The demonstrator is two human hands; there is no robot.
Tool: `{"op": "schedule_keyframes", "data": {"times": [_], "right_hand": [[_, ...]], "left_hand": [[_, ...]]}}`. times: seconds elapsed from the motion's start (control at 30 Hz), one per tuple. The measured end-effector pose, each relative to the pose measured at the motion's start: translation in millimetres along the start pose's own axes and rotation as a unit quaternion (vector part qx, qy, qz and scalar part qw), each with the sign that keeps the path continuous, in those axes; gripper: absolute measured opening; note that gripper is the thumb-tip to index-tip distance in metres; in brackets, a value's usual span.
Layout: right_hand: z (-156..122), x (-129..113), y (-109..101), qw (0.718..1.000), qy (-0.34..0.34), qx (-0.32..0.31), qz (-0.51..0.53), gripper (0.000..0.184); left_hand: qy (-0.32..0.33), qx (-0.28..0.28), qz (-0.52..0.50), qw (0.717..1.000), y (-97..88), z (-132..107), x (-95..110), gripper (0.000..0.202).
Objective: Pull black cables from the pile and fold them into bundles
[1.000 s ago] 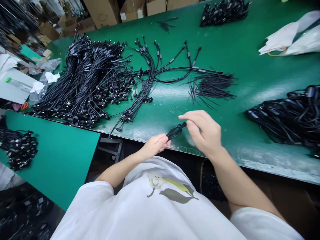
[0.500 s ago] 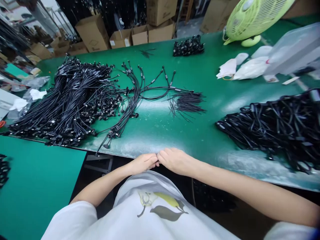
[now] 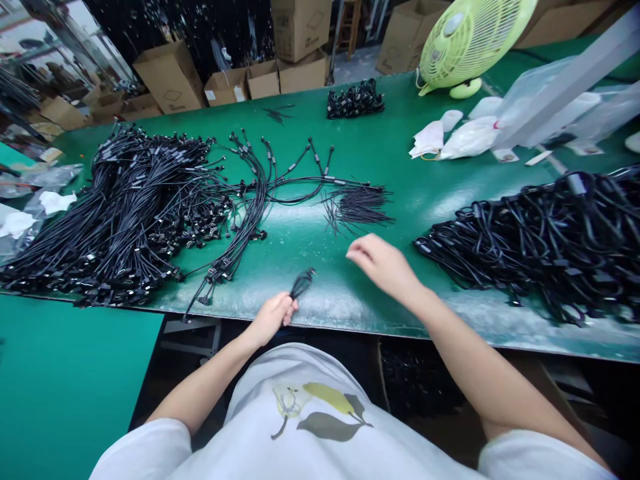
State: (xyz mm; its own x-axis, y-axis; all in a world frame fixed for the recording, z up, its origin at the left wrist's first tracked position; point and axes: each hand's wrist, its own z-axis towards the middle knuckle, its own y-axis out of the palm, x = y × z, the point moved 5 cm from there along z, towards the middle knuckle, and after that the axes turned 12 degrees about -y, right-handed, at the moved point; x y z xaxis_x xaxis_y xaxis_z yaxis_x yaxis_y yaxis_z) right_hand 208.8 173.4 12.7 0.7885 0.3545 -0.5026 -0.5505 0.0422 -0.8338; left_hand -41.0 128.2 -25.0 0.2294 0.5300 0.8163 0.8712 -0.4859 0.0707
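Left hand: fingers closed, pinching the lower end of a coiled cable. Right hand: fingers drawn together, apart from the coil; whether anything thin is held between them cannot be told.

Head view. Clock positions are taken from the coiled cable, which is held near the front edge of the green table, with the left hand at 7 o'clock and the right hand between 2 and 3 o'clock. A heap of thin black strips lies between 1 and 2 o'clock, just beyond the right hand. A small bunch of cables lies at 11 o'clock; a large pile of unfolded cables lies at 10 o'clock. A pile of folded cables lies at 3 o'clock.

Status, by judgement: the folded pile appears done; the unit in hand is coiled, but whether a strip secures it cannot be told. Many unfolded lengths remain.
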Motion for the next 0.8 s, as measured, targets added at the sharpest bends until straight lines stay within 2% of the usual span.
{"op": "schedule_keyframes", "data": {"times": [0.03, 0.1, 0.2, 0.3, 0.37, 0.43, 0.53, 0.6, 0.63, 0.7, 0.8], "right_hand": [[6, 24, -9, 0.995, 0.080, 0.032, -0.048, 0.019], [15, 61, -16, 0.979, 0.167, 0.030, -0.116, 0.017], [23, 83, -13, 0.976, 0.172, -0.015, -0.130, 0.012], [11, 78, -15, 0.981, 0.176, 0.002, -0.083, 0.011], [-5, 65, -14, 0.981, 0.190, 0.034, 0.019, 0.012], [-20, 40, -3, 0.972, 0.190, 0.044, 0.132, 0.012], [-33, -15, 27, 0.946, 0.141, 0.009, 0.293, 0.029], [-36, -52, 46, 0.925, 0.099, -0.013, 0.367, 0.033], [-36, -66, 52, 0.925, 0.078, -0.015, 0.373, 0.031], [-35, -87, 56, 0.948, 0.034, -0.008, 0.316, 0.022], [-31, -108, 48, 0.990, -0.069, 0.011, 0.125, 0.020]], "left_hand": [[0.003, 0.010, -0.073, 0.997, -2.1, 2, 2, 0.048], [0.012, 0.017, -0.158, 0.987, -1.8, 3, 9, 0.049], [0.014, 0.009, -0.191, 0.982, 4.1, 1, 18, 0.050], [0.020, -0.003, -0.219, 0.976, 7.0, -2, 22, 0.051], [0.026, -0.014, -0.234, 0.972, 8.5, -3, 22, 0.050], [0.029, -0.034, -0.236, 0.971, 12.8, -3, 23, 0.049], [0.028, -0.076, -0.234, 0.969, 23.4, -1, 24, 0.052], [0.029, -0.098, -0.234, 0.967, 28.7, 0, 25, 0.059], [0.031, -0.103, -0.231, 0.967, 29.9, -1, 25, 0.062], [0.043, -0.096, -0.214, 0.971, 28.2, -2, 25, 0.060], [0.076, -0.024, -0.130, 0.988, 17.0, -4, 25, 0.054]]}}
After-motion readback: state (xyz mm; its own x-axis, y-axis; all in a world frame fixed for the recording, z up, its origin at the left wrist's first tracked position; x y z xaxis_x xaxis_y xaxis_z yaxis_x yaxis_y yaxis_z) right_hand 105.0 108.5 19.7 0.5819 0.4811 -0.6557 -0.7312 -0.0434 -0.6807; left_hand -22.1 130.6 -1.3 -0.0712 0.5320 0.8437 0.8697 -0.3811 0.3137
